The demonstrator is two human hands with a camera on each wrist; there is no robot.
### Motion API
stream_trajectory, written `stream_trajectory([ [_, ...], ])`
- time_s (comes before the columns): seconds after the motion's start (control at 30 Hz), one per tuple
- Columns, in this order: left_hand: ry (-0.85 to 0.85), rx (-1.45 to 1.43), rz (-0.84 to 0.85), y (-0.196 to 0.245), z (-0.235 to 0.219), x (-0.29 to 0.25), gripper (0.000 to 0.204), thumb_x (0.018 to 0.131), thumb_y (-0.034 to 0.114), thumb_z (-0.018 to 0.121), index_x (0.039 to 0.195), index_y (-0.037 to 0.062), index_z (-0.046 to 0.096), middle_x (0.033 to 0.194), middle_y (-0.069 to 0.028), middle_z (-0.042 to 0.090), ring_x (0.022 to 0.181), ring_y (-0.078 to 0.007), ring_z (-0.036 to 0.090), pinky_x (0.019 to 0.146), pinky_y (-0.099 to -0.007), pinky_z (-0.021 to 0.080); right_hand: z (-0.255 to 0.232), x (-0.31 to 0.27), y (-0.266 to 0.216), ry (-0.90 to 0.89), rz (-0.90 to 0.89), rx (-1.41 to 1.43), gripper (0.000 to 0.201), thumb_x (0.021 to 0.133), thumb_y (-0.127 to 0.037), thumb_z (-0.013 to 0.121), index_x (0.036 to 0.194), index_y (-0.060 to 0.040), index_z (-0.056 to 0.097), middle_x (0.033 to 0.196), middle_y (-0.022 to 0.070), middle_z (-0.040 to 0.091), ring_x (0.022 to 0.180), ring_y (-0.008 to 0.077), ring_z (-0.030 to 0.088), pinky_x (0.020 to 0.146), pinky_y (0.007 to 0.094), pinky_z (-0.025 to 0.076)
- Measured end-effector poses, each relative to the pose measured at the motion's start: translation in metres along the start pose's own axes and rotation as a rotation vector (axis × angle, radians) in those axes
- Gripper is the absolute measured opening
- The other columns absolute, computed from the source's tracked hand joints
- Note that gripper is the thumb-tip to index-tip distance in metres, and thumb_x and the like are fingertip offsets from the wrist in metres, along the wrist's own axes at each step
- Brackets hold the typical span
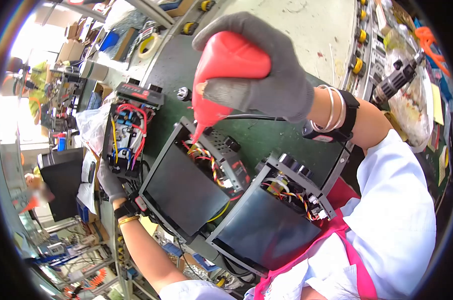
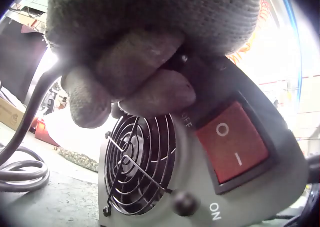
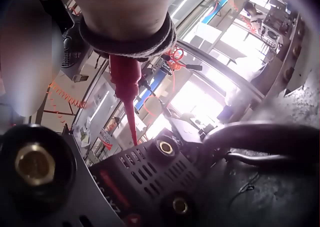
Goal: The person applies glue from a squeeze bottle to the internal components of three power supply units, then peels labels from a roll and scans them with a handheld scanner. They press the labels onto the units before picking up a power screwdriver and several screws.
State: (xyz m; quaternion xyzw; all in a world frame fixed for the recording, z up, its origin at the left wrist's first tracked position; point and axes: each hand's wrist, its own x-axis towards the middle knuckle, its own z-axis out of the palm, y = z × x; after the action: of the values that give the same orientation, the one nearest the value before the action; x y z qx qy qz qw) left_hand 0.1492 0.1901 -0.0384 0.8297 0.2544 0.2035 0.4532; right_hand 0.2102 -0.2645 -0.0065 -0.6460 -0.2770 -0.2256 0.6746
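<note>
In a grey glove, my right hand (image 1: 284,75) grips a red squeeze bottle (image 1: 231,52) upside down. The bottle's narrow nozzle (image 3: 130,117) points down at the wiring by the front panel of the middle welding machine (image 1: 186,187), whose cover is off. My gloved left hand (image 1: 109,182) holds the back end of the left welding machine (image 1: 129,132), which shows bare wires and boards. Its fingers (image 2: 157,94) curl over the top of the panel, above a fan grille (image 2: 140,162) and a red rocker switch (image 2: 232,142).
A third opened welding machine (image 1: 271,225) stands nearest my body, wires exposed. Black cable (image 2: 22,172) lies coiled beside the left machine. A power drill (image 1: 399,77) and plastic bags (image 1: 409,107) lie at the right. Rollers (image 1: 357,65) line the bench edge.
</note>
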Motion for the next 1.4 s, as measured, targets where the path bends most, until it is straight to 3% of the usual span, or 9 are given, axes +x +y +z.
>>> stream_trajectory([
  [0.1,0.069,-0.074,-0.040,-0.011,-0.004,0.008,0.039,0.095,0.030,0.044,0.102,-0.0020,0.065,0.089,-0.0045,0.062,0.075,-0.0131,0.056,0.069,-0.0285,0.045,-0.001,-0.020,0.014,0.055,0.200,0.220,0.049,0.062,-0.025,0.081,0.100,-0.0038,0.060,0.089,0.0110,0.063,0.081,0.0200,0.063,0.076,0.0315,0.051],
  [0.13,-0.008,0.033,-0.049,-0.017,-0.015,0.016,0.039,0.095,0.030,0.043,0.106,-0.0012,0.063,0.092,-0.0045,0.061,0.076,-0.0139,0.056,0.071,-0.0278,0.046,0.000,-0.022,0.018,0.067,0.173,0.208,0.047,0.063,-0.026,0.081,0.100,-0.0034,0.060,0.088,0.0121,0.063,0.080,0.0210,0.063,0.075,0.0321,0.052],
  [0.23,0.072,0.010,-0.009,-0.014,-0.011,0.018,0.039,0.094,0.041,0.043,0.106,0.0085,0.061,0.089,-0.0028,0.062,0.070,-0.0145,0.060,0.055,-0.0301,0.048,0.013,-0.024,0.028,0.093,0.077,0.144,0.047,0.064,-0.027,0.081,0.099,-0.0033,0.060,0.088,0.0123,0.063,0.080,0.0221,0.064,0.074,0.0330,0.052],
  [0.4,0.051,-0.109,-0.151,-0.007,-0.015,0.011,0.029,0.093,0.038,0.048,0.100,0.0124,0.058,0.083,0.0008,0.057,0.069,-0.0120,0.056,0.060,-0.0282,0.047,0.023,-0.031,0.044,0.102,0.057,0.204,0.050,0.063,-0.030,0.081,0.100,-0.0042,0.059,0.089,0.0152,0.065,0.081,0.0275,0.066,0.072,0.0364,0.054],
  [0.5,0.092,-0.190,-0.135,-0.007,-0.012,0.011,0.027,0.093,0.037,0.048,0.098,0.0130,0.058,0.084,0.0015,0.057,0.070,-0.0112,0.056,0.059,-0.0281,0.047,0.025,-0.035,0.043,0.053,0.126,0.225,0.046,0.066,-0.024,0.081,0.103,-0.0060,0.058,0.094,0.0092,0.063,0.084,0.0203,0.063,0.075,0.0315,0.051],
  [0.63,0.083,-0.105,-0.139,-0.002,-0.015,0.011,0.031,0.093,0.034,0.048,0.099,0.0061,0.061,0.086,-0.0002,0.057,0.075,-0.0126,0.058,0.066,-0.0291,0.050,0.031,-0.040,0.050,0.096,0.064,0.232,0.048,0.065,-0.026,0.083,0.101,-0.0068,0.058,0.092,0.0108,0.064,0.080,0.0242,0.064,0.073,0.0329,0.052],
  [1.03,0.179,-0.022,-0.025,0.000,-0.014,0.009,0.032,0.091,0.031,0.052,0.084,0.0021,0.064,0.075,-0.0015,0.056,0.064,-0.0110,0.055,0.057,-0.0275,0.046,0.032,-0.035,0.053,0.120,-0.015,0.169,0.055,0.060,-0.035,0.084,0.096,-0.0022,0.059,0.084,0.0172,0.065,0.077,0.0307,0.067,0.068,0.0367,0.055],
  [1.23,0.178,-0.016,-0.006,-0.003,-0.015,0.008,0.033,0.093,0.031,0.050,0.092,0.0006,0.065,0.081,-0.0023,0.057,0.069,-0.0119,0.057,0.059,-0.0268,0.047,0.031,-0.033,0.054,0.115,0.005,0.237,0.051,0.061,-0.032,0.083,0.095,-0.0028,0.060,0.084,0.0158,0.065,0.078,0.0296,0.067,0.070,0.0360,0.055],
  [1.4,0.149,-0.058,-0.082,-0.014,-0.026,0.017,0.038,0.094,0.032,0.049,0.109,0.0002,0.062,0.095,-0.0053,0.059,0.083,-0.0154,0.058,0.072,-0.0299,0.049,0.029,-0.033,0.055,0.102,0.087,0.293,0.050,0.060,-0.030,0.082,0.095,-0.0018,0.061,0.085,0.0151,0.065,0.079,0.0274,0.067,0.071,0.0351,0.054],
])
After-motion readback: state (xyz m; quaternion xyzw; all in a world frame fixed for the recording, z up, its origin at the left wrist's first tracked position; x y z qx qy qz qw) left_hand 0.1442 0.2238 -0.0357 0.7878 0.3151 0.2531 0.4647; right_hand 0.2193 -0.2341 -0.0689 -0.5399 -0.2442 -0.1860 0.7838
